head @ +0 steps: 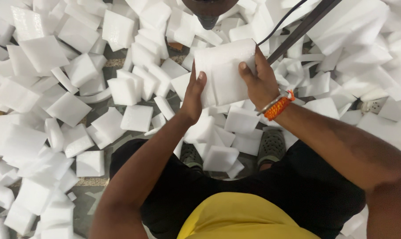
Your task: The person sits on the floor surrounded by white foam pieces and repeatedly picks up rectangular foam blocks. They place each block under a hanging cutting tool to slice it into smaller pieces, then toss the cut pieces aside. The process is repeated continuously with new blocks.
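Observation:
A white square foam pad (224, 73) is held up in front of me by both hands. My left hand (193, 95) grips its left edge, thumb on the front face. My right hand (260, 82) grips its right edge, thumb pressed on the front; an orange woven band and a metal bangle (278, 105) sit on that wrist. The pad looks like a thin stack or folded piece, slightly tilted.
Several white foam squares (70, 108) cover the floor on all sides, piled thickest at the left and top. A dark metal bar (304, 26) and a black cable (284, 18) slant at upper right. My dark shoes (271, 146) stand among the pieces.

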